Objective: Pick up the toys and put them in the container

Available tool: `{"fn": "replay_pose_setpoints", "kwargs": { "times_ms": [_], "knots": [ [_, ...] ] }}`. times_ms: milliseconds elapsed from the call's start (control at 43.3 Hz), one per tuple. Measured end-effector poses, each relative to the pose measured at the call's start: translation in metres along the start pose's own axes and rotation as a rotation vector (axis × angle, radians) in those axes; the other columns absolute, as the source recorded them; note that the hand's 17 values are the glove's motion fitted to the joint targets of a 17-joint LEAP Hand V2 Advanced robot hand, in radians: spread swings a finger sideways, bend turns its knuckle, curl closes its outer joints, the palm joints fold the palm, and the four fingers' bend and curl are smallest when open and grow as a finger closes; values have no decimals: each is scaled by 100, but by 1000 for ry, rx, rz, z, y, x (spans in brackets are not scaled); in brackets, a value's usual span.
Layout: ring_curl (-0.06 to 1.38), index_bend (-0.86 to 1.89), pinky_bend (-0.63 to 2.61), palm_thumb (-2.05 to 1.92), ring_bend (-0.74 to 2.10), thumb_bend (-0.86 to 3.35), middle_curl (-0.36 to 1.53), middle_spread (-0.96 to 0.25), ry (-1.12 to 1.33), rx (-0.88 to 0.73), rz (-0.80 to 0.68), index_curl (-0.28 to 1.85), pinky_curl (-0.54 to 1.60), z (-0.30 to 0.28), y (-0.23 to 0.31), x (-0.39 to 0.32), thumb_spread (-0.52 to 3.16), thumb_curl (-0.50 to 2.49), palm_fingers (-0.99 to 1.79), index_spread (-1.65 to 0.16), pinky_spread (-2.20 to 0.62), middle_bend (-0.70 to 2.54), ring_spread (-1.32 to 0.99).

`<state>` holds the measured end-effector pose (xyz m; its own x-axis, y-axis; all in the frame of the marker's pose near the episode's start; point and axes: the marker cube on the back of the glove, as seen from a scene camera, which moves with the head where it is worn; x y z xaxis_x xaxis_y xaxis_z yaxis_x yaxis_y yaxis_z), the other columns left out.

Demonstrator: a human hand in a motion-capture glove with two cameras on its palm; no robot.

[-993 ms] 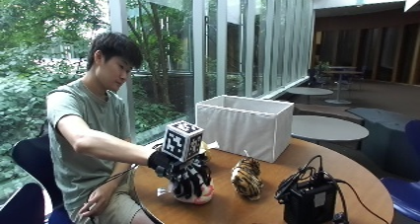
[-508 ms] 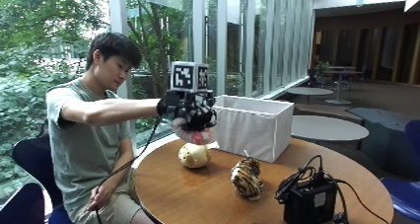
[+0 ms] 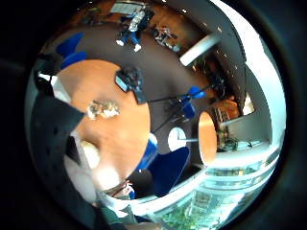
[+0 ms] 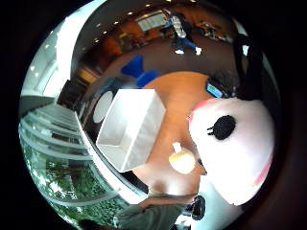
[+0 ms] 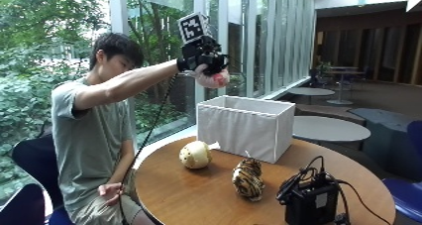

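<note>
A white and pink plush toy (image 5: 215, 78) is sitting in the gloved right hand (image 5: 201, 61), whose fingers are curling around it and clasping it from above, so that the toy is bulging out below and beside the fingertips. In the thumb side palm view the toy (image 4: 235, 143) is pressing close against the palm, showing a black eye patch and a pink edge. The hand is holding it high in the air, with the open white container (image 5: 245, 126) standing on the round wooden table (image 5: 198, 195) below the fingers and slightly off to one side. Further down from the fingers, a pale yellow round toy (image 5: 195, 154) is resting on the table just beside the container's wall, and a striped tiger toy (image 5: 248, 178) is lying a little apart from it, nearer the table's middle. A black device with cables (image 5: 308, 202) is sitting beyond the tiger toy, well away from the hand.
</note>
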<state>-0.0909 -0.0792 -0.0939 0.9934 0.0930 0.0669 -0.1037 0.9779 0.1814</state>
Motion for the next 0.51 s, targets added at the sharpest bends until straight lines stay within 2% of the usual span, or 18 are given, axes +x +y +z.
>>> {"fn": "replay_pose_setpoints", "kwargs": {
  "times_ms": [208,346,508],
  "knots": [
    [64,103,119,69,147,27,76,-29,-78,75,-229,46,53,-15,-5,-105,1,81,85,-38,-33,112,-36],
    [66,106,122,68,149,27,79,-29,-259,56,-138,52,55,-8,-5,-188,-6,83,82,-37,-33,115,-36],
    [68,106,126,67,152,26,82,-29,-226,29,-474,58,57,20,18,-277,-12,86,76,-36,-33,117,-35]
  ]
}}
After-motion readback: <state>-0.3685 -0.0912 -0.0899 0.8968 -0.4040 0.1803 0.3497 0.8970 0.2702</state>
